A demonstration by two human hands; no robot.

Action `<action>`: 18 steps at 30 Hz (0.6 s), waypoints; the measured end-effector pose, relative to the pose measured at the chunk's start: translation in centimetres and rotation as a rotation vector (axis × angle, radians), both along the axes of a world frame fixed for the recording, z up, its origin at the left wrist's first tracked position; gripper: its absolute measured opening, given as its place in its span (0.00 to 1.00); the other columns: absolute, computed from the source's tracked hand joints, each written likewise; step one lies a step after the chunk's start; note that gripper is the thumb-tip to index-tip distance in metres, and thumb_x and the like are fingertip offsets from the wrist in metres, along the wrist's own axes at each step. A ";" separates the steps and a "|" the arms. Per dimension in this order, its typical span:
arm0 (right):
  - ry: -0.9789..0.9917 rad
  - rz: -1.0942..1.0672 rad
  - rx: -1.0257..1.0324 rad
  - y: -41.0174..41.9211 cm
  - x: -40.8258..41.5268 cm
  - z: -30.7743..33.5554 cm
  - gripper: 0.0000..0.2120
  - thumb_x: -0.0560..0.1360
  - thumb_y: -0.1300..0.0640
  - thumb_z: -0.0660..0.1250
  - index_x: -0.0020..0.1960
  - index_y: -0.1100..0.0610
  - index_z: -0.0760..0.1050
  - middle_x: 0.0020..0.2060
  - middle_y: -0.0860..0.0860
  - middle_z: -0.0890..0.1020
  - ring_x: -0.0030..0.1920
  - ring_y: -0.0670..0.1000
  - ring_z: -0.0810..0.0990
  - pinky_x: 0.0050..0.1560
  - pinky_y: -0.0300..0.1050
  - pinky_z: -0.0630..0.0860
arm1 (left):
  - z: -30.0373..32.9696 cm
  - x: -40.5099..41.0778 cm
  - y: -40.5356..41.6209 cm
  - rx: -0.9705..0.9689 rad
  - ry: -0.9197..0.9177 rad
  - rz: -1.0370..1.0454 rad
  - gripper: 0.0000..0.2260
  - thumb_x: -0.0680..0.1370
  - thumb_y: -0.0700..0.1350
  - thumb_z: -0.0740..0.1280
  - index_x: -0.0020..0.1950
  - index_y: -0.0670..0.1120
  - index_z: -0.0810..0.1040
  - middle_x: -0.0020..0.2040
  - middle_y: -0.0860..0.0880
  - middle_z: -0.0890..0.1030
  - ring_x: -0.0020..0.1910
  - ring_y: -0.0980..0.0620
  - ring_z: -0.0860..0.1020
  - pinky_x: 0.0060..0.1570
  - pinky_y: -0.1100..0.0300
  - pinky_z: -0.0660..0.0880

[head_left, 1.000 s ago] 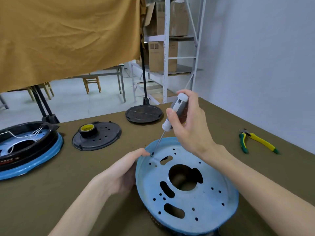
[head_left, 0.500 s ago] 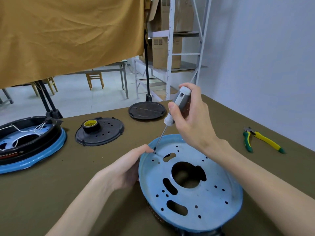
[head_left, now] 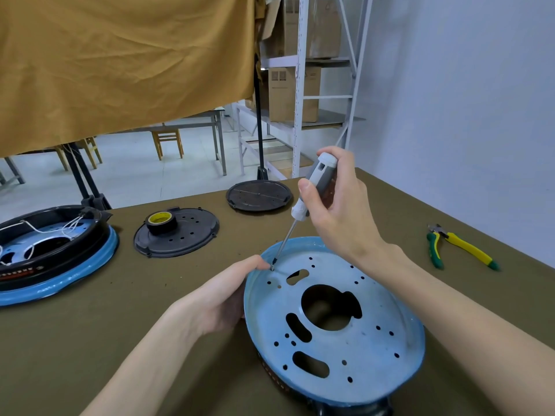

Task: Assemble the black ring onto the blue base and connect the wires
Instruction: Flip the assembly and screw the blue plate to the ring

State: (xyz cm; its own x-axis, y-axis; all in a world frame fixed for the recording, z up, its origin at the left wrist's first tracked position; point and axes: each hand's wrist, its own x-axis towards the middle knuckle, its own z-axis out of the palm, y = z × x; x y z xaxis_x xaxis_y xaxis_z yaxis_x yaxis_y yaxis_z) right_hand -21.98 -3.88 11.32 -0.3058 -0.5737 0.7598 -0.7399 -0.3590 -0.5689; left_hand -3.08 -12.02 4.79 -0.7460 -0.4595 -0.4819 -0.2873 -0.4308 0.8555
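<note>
**Screwdriver at the blue base's rim**

Olive-green table (head_left: 90, 340) fills the head view. Toward five o'clock lies the blue base (head_left: 354, 355), black ring (head_left: 354, 411) peeking beneath. Right hand (head_left: 342, 217) grips a screwdriver (head_left: 312, 190), its tip at the base's ten-o'clock edge. Left hand (head_left: 222, 298) grasps that rim. Pliers (head_left: 459, 246) lie at three o'clock.

left hand (head_left: 216, 298): bare | right hand (head_left: 342, 217): bare | 2 forearms: bare, no sleeves visible
</note>
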 end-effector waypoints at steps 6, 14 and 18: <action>0.002 0.018 0.008 -0.3 0.0 0.0 0.16 0.81 0.56 0.67 0.65 0.52 0.65 0.36 0.33 0.74 0.34 0.42 0.76 0.33 0.30 0.68 | 0.0 0.0 0.0 0.004 0.006 -0.007 0.13 0.79 0.51 0.66 0.59 0.48 0.84 0.58 0.43 0.86 0.50 0.46 0.84 0.67 0.45 0.74; 0.186 0.138 0.153 -0.5 0.5 2.7 0.15 0.81 0.56 0.68 0.62 0.53 0.66 0.34 0.43 0.72 0.31 0.44 0.73 0.31 0.33 0.69 | -0.1 0.0 -0.1 0.002 -0.009 0.006 0.14 0.79 0.51 0.67 0.60 0.48 0.84 0.57 0.44 0.87 0.51 0.46 0.84 0.67 0.45 0.73; 0.251 0.074 0.258 -0.3 0.4 4.3 0.15 0.78 0.50 0.72 0.53 0.51 0.66 0.32 0.45 0.75 0.30 0.45 0.75 0.29 0.36 0.70 | -0.1 0.0 0.0 0.006 -0.004 0.010 0.13 0.79 0.51 0.67 0.59 0.48 0.84 0.58 0.44 0.86 0.52 0.45 0.83 0.71 0.42 0.71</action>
State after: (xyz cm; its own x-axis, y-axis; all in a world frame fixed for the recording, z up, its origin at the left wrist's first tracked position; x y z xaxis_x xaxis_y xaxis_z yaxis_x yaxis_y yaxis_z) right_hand -21.62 -4.16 15.57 -0.0786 -0.7700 0.6332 -0.8454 -0.2851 -0.4517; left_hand -3.05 -11.98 4.69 -0.7394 -0.4642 -0.4877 -0.2864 -0.4388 0.8517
